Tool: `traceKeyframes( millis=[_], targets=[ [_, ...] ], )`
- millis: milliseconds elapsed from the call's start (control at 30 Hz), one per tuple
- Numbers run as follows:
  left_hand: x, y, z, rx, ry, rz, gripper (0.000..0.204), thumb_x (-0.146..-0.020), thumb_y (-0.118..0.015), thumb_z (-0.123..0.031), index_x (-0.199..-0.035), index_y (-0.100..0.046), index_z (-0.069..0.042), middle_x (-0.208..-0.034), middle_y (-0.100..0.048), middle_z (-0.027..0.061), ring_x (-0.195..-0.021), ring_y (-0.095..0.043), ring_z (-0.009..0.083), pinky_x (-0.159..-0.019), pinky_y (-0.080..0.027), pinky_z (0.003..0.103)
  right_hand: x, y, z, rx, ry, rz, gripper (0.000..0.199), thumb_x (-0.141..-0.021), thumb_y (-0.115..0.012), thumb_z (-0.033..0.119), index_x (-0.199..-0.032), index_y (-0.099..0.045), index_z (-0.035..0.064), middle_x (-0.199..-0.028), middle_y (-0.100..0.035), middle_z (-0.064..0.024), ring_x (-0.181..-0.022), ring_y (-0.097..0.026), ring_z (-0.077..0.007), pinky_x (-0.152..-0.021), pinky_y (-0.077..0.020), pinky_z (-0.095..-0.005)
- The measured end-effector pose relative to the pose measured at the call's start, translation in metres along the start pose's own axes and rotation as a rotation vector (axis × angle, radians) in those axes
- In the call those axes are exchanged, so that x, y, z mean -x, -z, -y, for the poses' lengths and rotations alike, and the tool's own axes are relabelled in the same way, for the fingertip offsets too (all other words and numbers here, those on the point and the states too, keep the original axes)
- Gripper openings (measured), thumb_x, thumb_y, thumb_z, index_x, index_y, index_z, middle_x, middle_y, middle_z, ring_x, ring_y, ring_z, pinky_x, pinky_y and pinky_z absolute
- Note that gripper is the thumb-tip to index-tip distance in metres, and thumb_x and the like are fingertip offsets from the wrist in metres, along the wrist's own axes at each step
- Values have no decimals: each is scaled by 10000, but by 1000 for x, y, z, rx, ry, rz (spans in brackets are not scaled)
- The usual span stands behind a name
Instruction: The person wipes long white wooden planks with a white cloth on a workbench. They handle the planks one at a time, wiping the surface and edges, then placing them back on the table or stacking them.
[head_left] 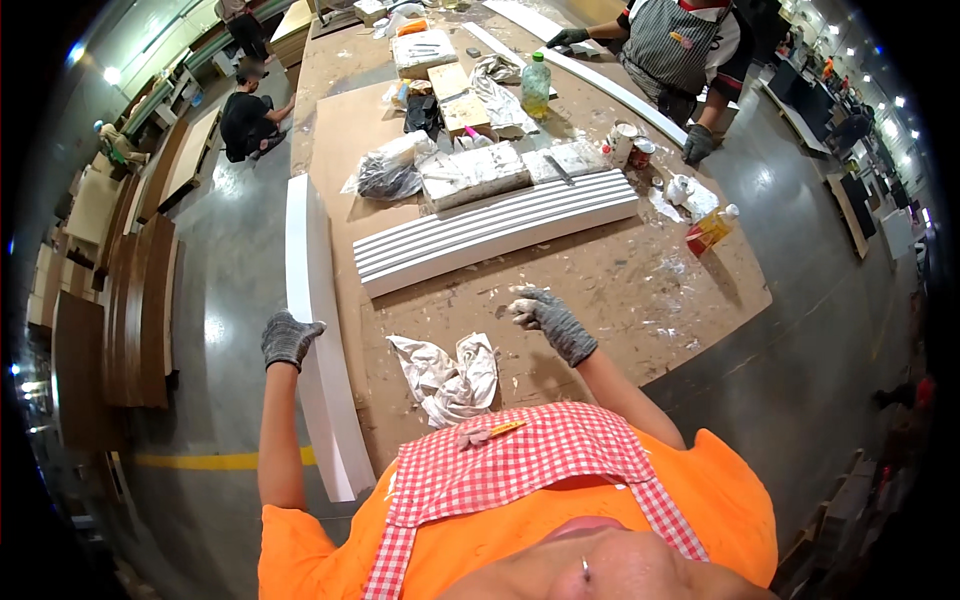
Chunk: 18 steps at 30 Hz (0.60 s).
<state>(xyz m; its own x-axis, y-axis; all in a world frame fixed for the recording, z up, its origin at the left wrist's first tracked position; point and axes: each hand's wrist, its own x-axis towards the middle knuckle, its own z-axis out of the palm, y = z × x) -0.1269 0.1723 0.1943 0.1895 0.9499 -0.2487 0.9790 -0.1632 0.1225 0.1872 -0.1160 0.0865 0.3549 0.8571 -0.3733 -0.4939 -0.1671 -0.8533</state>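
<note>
The left hand point(290, 338) grips the long white board point(318, 330) standing beside the surface point(620, 290), while the right hand point(548, 318) hangs loosely curled, holding nothing, above a crumpled rag point(450, 375).

On the far half of the workbench we see a green plastic bottle point(536, 85) standing upright with a pale label. Nearer the right edge, a clear bottle of yellow liquid point(715, 228) leans beside a red pack. Two open tins point(630, 146) stand close together just behind it. A filled clear plastic bag point(388, 174) lies left of the white blocks.
</note>
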Motion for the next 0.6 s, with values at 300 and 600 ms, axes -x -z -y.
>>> traceKeyframes(
  millis=[300, 600],
  targets=[
    [-27, -20, 24, 3, -83, 54, 534, -599, -739, -434, -867, -674, 23, -902, -653, 237, -846, -642, 354, -765, -507, 404, 15, 23, -19, 9, -15, -87, 326, -875, -576, 181, -1179, -562, 66, -895, -655, -44, -733, -607, -111, -681, -496, -250],
    [-10, -8, -32, -216, -402, -614, 749, -595, -776, -445, -1111, -509, 28, -1106, -529, 206, -1036, -525, 330, -906, -427, 392, 25, -7, -24, 974, 333, -98, 555, -769, -716, 299, -1223, -537, 34, -1156, -567, -163, -1074, -545, -247, -910, -445, -370]
  ],
)
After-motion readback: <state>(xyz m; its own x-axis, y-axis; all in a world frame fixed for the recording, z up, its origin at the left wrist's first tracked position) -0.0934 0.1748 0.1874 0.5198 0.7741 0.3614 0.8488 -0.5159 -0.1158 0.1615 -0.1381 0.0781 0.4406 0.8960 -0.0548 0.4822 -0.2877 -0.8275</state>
